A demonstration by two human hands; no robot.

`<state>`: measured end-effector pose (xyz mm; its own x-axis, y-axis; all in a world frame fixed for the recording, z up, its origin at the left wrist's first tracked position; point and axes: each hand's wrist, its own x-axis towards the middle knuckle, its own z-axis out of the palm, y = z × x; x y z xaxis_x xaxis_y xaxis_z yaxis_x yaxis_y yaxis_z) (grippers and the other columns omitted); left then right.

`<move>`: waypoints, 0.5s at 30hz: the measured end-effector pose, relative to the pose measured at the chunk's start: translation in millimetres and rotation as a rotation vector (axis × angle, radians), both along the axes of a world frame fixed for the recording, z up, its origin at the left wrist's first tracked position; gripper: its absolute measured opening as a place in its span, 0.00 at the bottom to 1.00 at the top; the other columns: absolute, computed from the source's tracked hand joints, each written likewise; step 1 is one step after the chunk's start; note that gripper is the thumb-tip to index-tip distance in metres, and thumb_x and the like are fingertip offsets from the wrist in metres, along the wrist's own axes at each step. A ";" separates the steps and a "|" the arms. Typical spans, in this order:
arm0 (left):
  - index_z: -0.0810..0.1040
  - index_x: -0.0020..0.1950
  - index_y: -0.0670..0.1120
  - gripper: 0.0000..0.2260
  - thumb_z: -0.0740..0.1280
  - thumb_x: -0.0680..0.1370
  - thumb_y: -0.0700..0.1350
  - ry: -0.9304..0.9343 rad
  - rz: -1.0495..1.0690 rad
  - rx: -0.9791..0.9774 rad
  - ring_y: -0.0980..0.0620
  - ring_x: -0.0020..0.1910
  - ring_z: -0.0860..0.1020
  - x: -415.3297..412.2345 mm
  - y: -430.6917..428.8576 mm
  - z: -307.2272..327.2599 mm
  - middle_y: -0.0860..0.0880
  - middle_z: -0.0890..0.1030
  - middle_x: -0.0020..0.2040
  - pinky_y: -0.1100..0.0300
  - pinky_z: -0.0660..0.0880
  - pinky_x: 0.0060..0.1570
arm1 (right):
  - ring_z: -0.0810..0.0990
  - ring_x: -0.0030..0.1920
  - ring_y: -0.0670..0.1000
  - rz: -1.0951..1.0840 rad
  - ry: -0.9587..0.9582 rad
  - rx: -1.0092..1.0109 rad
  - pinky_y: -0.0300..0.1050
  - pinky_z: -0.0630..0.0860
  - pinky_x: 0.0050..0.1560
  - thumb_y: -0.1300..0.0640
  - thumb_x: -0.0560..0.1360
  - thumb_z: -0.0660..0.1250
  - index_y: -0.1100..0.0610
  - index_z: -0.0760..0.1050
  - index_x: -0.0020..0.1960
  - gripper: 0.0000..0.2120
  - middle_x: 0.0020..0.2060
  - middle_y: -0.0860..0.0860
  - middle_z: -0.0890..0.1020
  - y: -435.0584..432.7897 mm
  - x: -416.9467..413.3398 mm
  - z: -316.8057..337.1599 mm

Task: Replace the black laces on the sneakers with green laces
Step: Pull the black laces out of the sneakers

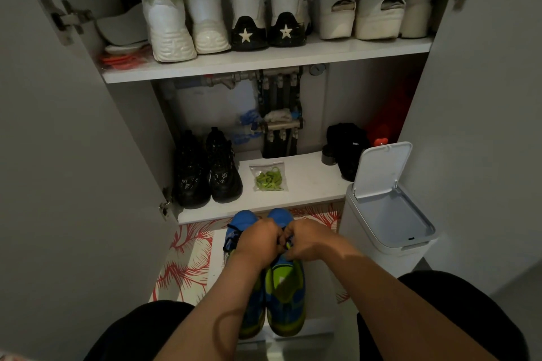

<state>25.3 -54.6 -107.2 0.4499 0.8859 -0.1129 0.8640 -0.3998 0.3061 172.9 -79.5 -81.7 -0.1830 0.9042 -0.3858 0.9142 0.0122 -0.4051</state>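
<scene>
1. A pair of black shoes [206, 173] stands at the left of the lower shelf [311, 184].
2. The left hand [258, 239] has its fingers curled tight on the black laces [231, 239].
3. A clear bag of green laces [268, 176] lies mid-shelf, well apart from the hands.
4. The blue-green sneakers [284, 296] sit side by side on the floor, toes towards the shelf.
5. The right hand [308, 240] touches the left, its fingers clamped on the same lacing.
6. A white bin [387, 214] stands with its lid open.

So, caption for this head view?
Left hand and right hand grip black laces on blue-and-green sneakers; clear bag of green laces lies on white shelf.
</scene>
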 end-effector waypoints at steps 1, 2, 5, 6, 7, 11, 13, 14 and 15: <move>0.84 0.43 0.45 0.06 0.68 0.75 0.44 -0.022 0.007 -0.007 0.48 0.43 0.79 0.7 -0.1 -0.7 0.45 0.81 0.47 0.52 0.79 0.43 | 0.81 0.49 0.54 0.000 0.001 -0.001 0.48 0.80 0.50 0.54 0.68 0.74 0.53 0.80 0.55 0.15 0.49 0.54 0.82 0.9 0.8 -0.7; 0.82 0.43 0.43 0.07 0.66 0.76 0.43 -0.053 0.021 -0.015 0.47 0.43 0.79 1.0 -0.4 -0.9 0.44 0.80 0.47 0.51 0.78 0.43 | 0.81 0.50 0.54 0.002 0.003 -0.003 0.48 0.81 0.51 0.56 0.69 0.73 0.53 0.80 0.56 0.16 0.50 0.54 0.82 1.7 1.7 -1.9; 0.74 0.43 0.44 0.04 0.62 0.78 0.40 -0.159 0.136 -0.029 0.48 0.43 0.76 -1.1 1.0 1.6 0.43 0.79 0.47 0.56 0.73 0.41 | 0.80 0.53 0.54 0.014 0.015 -0.019 0.47 0.80 0.54 0.60 0.71 0.70 0.52 0.78 0.63 0.21 0.54 0.53 0.80 2.1 4.3 -4.0; 0.72 0.44 0.44 0.04 0.60 0.79 0.39 -0.191 0.179 -0.019 0.49 0.43 0.75 -2.9 1.7 1.9 0.43 0.79 0.48 0.57 0.71 0.40 | 0.79 0.54 0.54 0.008 0.034 -0.023 0.46 0.79 0.55 0.60 0.71 0.70 0.51 0.77 0.64 0.22 0.54 0.53 0.80 1.9 5.1 -5.2; 0.70 0.46 0.44 0.04 0.60 0.79 0.39 -0.210 0.208 -0.009 0.49 0.43 0.74 -4.5 1.7 2.2 0.43 0.79 0.48 0.58 0.69 0.40 | 0.79 0.54 0.53 -0.002 0.052 -0.027 0.46 0.79 0.55 0.60 0.71 0.70 0.51 0.76 0.65 0.22 0.54 0.52 0.79 1.5 5.4 -5.6; 0.75 0.50 0.46 0.06 0.59 0.79 0.39 -0.243 0.158 -0.058 0.48 0.48 0.77 -8.6 0.6 4.0 0.46 0.81 0.51 0.56 0.74 0.46 | 0.78 0.52 0.52 -0.035 0.081 -0.016 0.43 0.77 0.51 0.61 0.70 0.70 0.50 0.75 0.64 0.23 0.51 0.50 0.78 0.5 2.5 -7.5; 0.81 0.51 0.49 0.10 0.60 0.78 0.40 -0.203 0.119 -0.043 0.49 0.50 0.79 -8.4 -0.4 5.5 0.49 0.82 0.52 0.56 0.77 0.48 | 0.77 0.50 0.51 -0.046 0.081 -0.001 0.42 0.75 0.47 0.63 0.70 0.69 0.51 0.75 0.61 0.20 0.48 0.49 0.76 -0.1 0.8 -8.0; 0.82 0.49 0.49 0.11 0.60 0.78 0.42 -0.184 0.137 -0.025 0.49 0.49 0.79 -8.5 -0.6 5.8 0.50 0.82 0.51 0.55 0.78 0.47 | 0.77 0.49 0.51 -0.049 0.080 0.005 0.41 0.74 0.46 0.63 0.70 0.69 0.52 0.75 0.60 0.19 0.47 0.48 0.76 -0.3 0.1 -9.1; 0.83 0.46 0.48 0.11 0.60 0.78 0.44 -0.185 0.180 -0.018 0.49 0.46 0.79 -8.1 -1.3 7.6 0.49 0.82 0.48 0.54 0.78 0.45 | 0.77 0.49 0.50 -0.053 0.080 0.007 0.41 0.74 0.45 0.63 0.70 0.69 0.52 0.75 0.59 0.19 0.47 0.48 0.76 -0.6 -0.3 -9.8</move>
